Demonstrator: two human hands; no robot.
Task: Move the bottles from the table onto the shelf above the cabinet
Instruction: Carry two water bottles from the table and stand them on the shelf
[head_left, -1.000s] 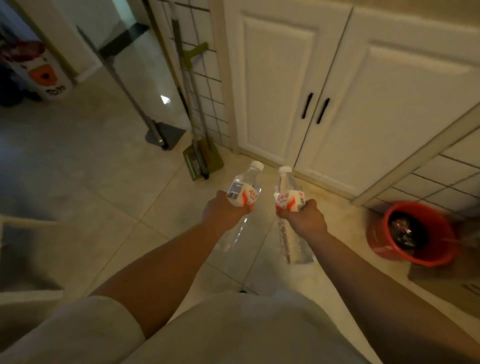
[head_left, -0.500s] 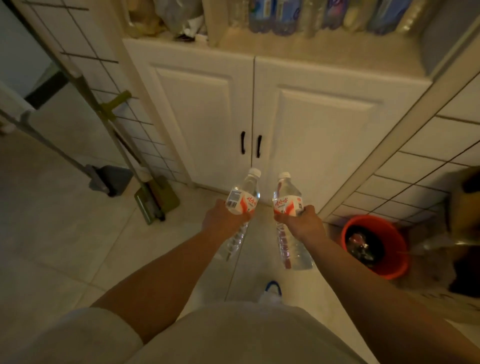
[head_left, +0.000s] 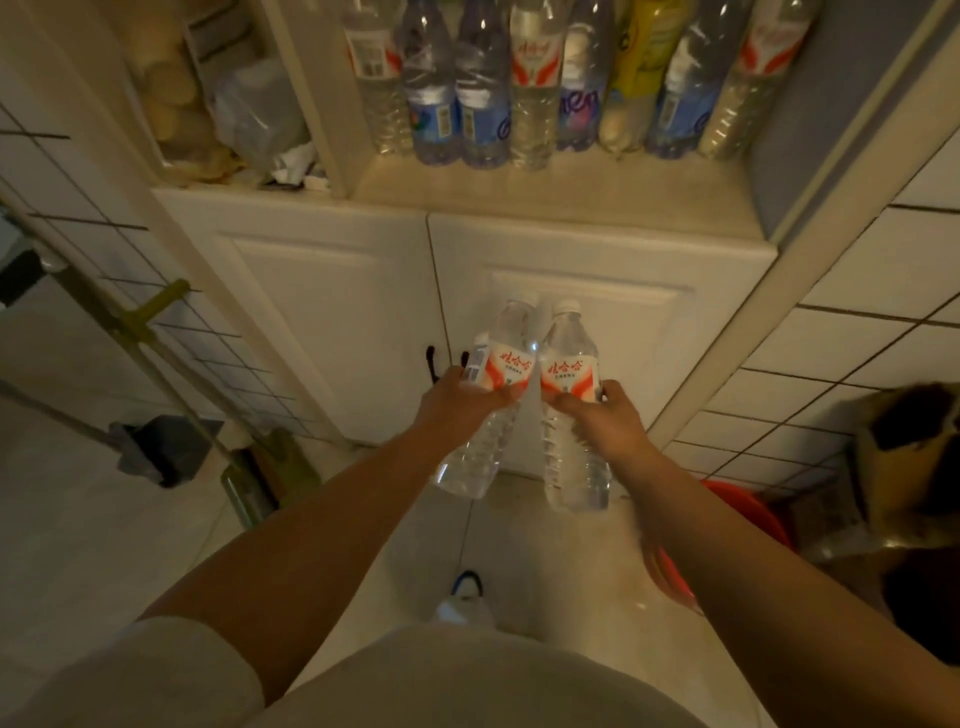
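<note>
Bottles first: our left hand (head_left: 457, 400) and right hand (head_left: 597, 415) each wrap their fingers round a clear plastic water bottle with red-and-white label (head_left: 506, 364) (head_left: 569, 371), below the cream shelf (head_left: 545, 195). They seem light, thin-walled, crushable; mid-body holds suit.

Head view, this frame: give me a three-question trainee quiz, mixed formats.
1. True or false: the left hand holds nothing.
2. What fills the back of the shelf? A) a row of bottles B) plates C) books
3. Fill in: the right hand grips a clear bottle with a ___ cap.

Key: 1 false, it grips the left bottle; 2 A; 3 white.
</note>
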